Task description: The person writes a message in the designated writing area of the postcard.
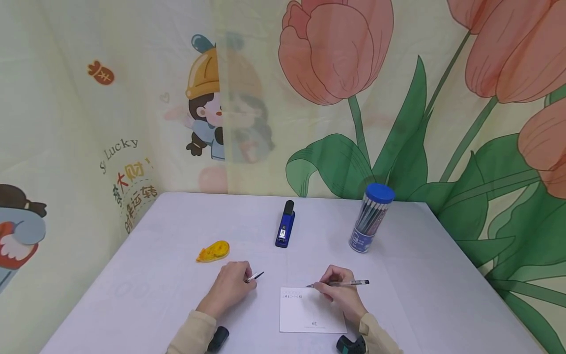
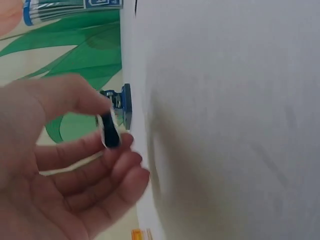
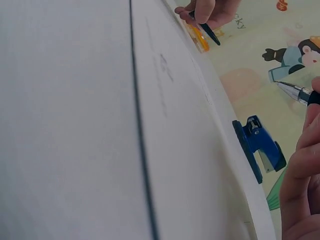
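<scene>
My right hand (image 1: 344, 294) holds a gel pen (image 1: 355, 282) with a clear barrel, its metal tip (image 3: 287, 87) bare and pointing left. That tip is over the upper part of a white sheet of notepaper (image 1: 309, 313), which bears a short line of writing at its top left; whether it touches cannot be told. Left of the paper, my left hand (image 1: 229, 286) pinches a small dark-and-white pen cap (image 2: 110, 131) between thumb and fingers, above the table. In the right wrist view the cap (image 3: 206, 30) shows as a dark sliver.
A yellow correction tape (image 1: 214, 251) lies beyond my left hand. Farther back, a blue stapler (image 1: 285, 228) stands near the middle. A clear jar of pencils (image 1: 371, 219) with a blue lid is at the back right. Patterned curtains (image 1: 247, 177) border the white table (image 1: 177, 216).
</scene>
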`<state>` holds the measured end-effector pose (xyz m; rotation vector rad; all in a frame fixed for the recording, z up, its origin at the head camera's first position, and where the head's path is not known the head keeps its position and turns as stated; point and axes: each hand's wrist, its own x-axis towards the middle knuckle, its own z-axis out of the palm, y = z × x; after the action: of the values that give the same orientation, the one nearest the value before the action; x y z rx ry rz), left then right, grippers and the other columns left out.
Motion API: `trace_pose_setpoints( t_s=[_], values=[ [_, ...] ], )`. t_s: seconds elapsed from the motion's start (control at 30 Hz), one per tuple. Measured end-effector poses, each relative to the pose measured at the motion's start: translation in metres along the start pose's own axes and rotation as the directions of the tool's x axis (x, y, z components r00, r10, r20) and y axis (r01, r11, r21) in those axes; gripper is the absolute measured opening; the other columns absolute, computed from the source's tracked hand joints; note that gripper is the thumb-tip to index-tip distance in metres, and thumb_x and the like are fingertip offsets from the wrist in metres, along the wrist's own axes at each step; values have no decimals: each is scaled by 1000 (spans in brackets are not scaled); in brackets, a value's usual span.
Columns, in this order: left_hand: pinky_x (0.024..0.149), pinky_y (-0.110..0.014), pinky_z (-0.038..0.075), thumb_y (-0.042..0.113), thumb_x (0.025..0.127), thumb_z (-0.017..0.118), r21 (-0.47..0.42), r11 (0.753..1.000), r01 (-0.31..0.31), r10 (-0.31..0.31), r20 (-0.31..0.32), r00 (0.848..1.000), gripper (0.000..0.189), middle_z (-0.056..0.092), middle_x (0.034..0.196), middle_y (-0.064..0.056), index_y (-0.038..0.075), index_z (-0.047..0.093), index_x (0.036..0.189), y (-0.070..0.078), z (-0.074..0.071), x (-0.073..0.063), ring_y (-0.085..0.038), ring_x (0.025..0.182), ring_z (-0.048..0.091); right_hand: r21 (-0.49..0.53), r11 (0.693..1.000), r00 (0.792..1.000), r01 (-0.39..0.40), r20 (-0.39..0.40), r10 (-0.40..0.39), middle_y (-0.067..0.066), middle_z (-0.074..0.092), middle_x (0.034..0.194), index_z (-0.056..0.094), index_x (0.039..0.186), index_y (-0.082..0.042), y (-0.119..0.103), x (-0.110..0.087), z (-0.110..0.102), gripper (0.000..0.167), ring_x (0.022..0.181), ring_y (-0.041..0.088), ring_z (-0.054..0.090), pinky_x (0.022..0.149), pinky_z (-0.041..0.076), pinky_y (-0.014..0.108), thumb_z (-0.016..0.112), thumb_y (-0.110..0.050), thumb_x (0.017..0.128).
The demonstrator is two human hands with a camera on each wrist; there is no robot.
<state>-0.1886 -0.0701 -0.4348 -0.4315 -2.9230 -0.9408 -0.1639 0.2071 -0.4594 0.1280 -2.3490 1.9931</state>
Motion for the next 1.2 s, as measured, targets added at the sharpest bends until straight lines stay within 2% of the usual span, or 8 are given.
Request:
trace_pose_setpoints(
  t_s=[0.07,0.17,0.33,0.5,0.7,0.9,1.07,1.2],
  values=[
    [56,-23,42,9,80,72,-60,998,-25,27,34,999,9,53,67,2,7,64,82,2,1,-1,-13,62,47,0,1000,1000,-7,1,7,-2,58,62,58,80,8,0,0,1,15,48,7,45,46,37,19,71,3,77],
    [58,-22,42,8,81,71,-132,988,-82,89,51,995,7,54,69,4,8,65,84,4,3,-2,-12,65,47,0,1000,1000,-20,-3,20,-1,58,61,58,81,7,-1,0,1,16,49,8,45,46,37,19,72,2,76],
    [60,-20,44,4,80,71,-218,957,-192,199,12,980,7,57,72,5,7,66,85,10,3,-3,-9,66,49,13,999,999,-34,6,34,0,60,64,58,82,7,-3,-1,3,15,50,9,47,47,38,19,72,3,77],
    [62,-21,47,1,80,70,-271,929,-253,255,-30,967,9,61,77,4,4,66,87,17,2,-6,-9,68,51,39,999,999,-31,22,30,-1,60,65,57,84,9,-5,-2,3,18,52,9,48,48,40,19,73,3,76],
    [65,-22,48,3,81,70,-289,920,-263,272,-12,962,10,61,82,3,5,66,91,23,4,-9,-10,71,52,90,996,999,-27,24,25,-2,60,64,56,82,9,-4,-2,4,18,52,9,49,48,40,19,72,4,76],
    [68,-24,50,5,83,71,-284,924,-258,271,10,962,13,61,85,2,5,66,95,30,6,-13,-9,75,51,172,985,999,7,44,-15,-4,61,65,60,75,-7,-5,-3,6,16,51,8,50,48,40,18,71,4,77],
    [69,-22,49,6,83,71,-284,920,-270,283,7,959,13,60,85,5,6,66,95,34,8,-13,-7,75,51,240,969,995,51,77,-71,-5,61,66,61,75,-9,-10,-5,8,17,52,6,50,49,41,18,70,4,78],
    [70,-20,49,7,84,71,-294,916,-274,292,15,956,14,61,87,3,6,66,97,37,11,-14,-6,76,50,274,960,990,57,107,-89,-7,62,67,61,74,-16,-10,-7,10,23,53,5,50,50,40,17,69,5,78]
  ],
)
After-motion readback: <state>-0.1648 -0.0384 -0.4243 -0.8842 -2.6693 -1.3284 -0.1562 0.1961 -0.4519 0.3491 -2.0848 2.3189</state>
